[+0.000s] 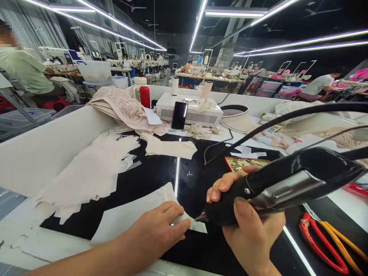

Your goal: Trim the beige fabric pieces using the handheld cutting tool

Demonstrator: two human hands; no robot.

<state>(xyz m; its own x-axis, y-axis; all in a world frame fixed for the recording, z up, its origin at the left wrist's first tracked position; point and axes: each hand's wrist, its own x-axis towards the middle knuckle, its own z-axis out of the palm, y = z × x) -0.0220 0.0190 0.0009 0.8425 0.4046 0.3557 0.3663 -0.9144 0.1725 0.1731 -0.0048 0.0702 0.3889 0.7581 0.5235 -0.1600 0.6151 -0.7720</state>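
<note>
My right hand [250,226] is wrapped round a black corded handheld tool [276,188], its pointed metal tip over the right end of a white fabric piece [129,214]. On that same piece rests my left hand [163,230], thumb and fingers pressed together at its edge, close to the tip. The piece lies on a glossy black board [152,172]. To the left is a spread stack of pale fabric pieces [92,165]. Another pale piece [171,148] lies flat further back.
Scissors with red and orange handles [324,241] lie at the right. A phone [179,115] leans on a white metal box [189,109]. Beside a small tray [244,163], the tool's cable arches over the right side. Beige fabric [120,103] is piled at the back left.
</note>
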